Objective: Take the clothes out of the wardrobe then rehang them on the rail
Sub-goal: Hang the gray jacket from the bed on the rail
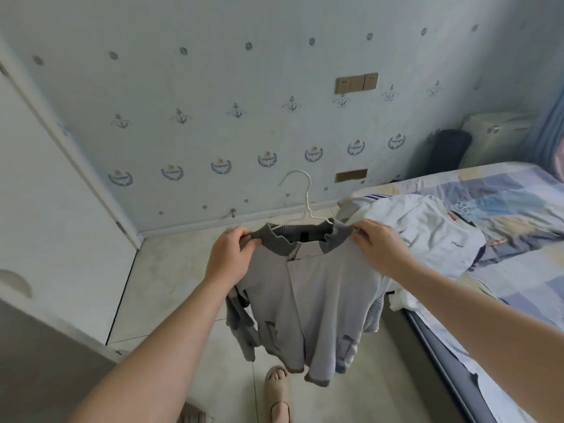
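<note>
A light grey jacket point(308, 303) with a dark grey ribbed collar hangs in front of me on a white wire hanger point(306, 203), whose hook sticks up above the collar. My left hand point(232, 254) grips the jacket's left shoulder by the collar. My right hand point(377, 245) pinches the right shoulder at the collar's other end. The jacket hangs free above the tiled floor, sleeves dangling. No rail is in view.
A bed point(503, 227) with a patchwork cover stands at the right, with a white garment point(427, 230) lying on it. A white wardrobe door point(45, 209) is at the left. The papered wall is ahead. My sandalled foot point(277, 389) is on the floor tiles.
</note>
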